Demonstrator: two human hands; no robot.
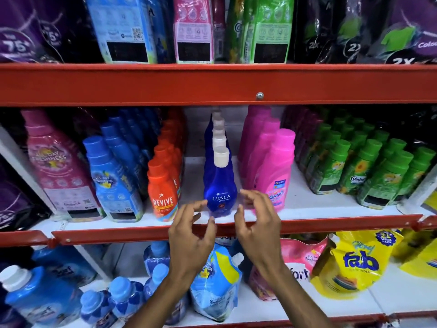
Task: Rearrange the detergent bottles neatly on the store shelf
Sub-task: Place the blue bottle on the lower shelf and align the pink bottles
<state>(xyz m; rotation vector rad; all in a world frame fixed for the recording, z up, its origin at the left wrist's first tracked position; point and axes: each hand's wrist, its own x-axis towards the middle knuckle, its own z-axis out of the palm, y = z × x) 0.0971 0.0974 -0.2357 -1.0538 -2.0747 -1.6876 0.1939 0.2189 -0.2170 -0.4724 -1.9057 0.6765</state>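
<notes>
Two hands in front of the middle shelf (pixel 307 207) — left hand (pixel 191 235) and right hand (pixel 256 223) both loosely spread, fingers curled, holding nothing. Between them, just behind the fingertips, the front blue bottle (pixel 220 185) stands upright at the shelf edge, heading a single-file row — orange bottle (pixel 162 192) left, pink bottle (pixel 275 171) right.

Refill pouches: yellow pouch (pixel 357 263) and pink pouch (pixel 305 254), bottom shelf; purple pouches (pixel 21 31), top shelf. Red shelf rail (pixel 165 84).
</notes>
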